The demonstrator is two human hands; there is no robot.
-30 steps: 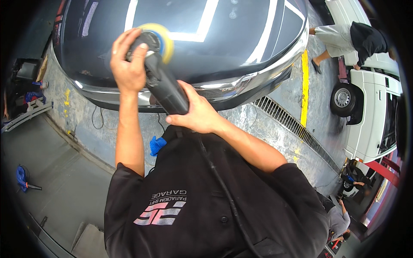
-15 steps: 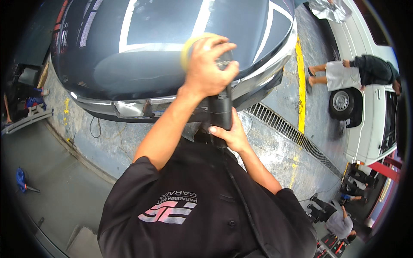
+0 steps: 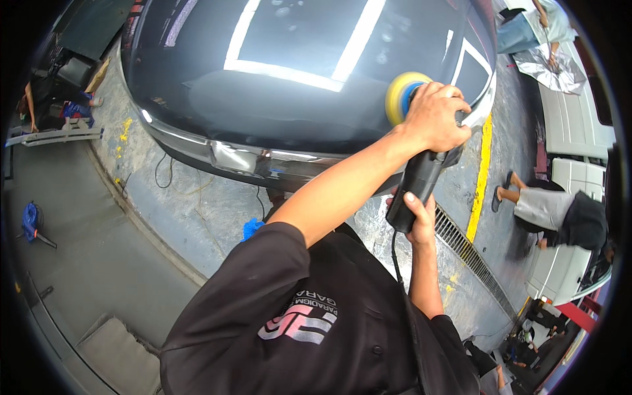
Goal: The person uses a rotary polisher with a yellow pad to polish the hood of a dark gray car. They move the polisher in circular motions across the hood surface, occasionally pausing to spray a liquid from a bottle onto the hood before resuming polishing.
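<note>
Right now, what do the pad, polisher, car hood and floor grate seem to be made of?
Yellow pad: likely foam, matte with a rounded edge.
Black polisher: looks like hard plastic, its housing smooth with low sheen.
Car hood: glossy dark paint, showing sharp reflections; metal beneath, probably, though paint hides it.
Floor grate: probably dull metal, judging by its thin, evenly spaced bars.

The left forearm (image 3: 349,184) is stretched forward and across to the right, bared from near the elbow. The left hand (image 3: 431,120) is turned palm down, its back exposed, its fingers (image 3: 447,92) bent in a grip and the left thumb (image 3: 462,135) spread away from them. The right forearm (image 3: 426,280) is pointed nearly straight ahead. The right hand (image 3: 422,222) is held closer in, closed in a grip, the right thumb (image 3: 413,203) laid uppermost, its other fingers mostly hidden.
</note>
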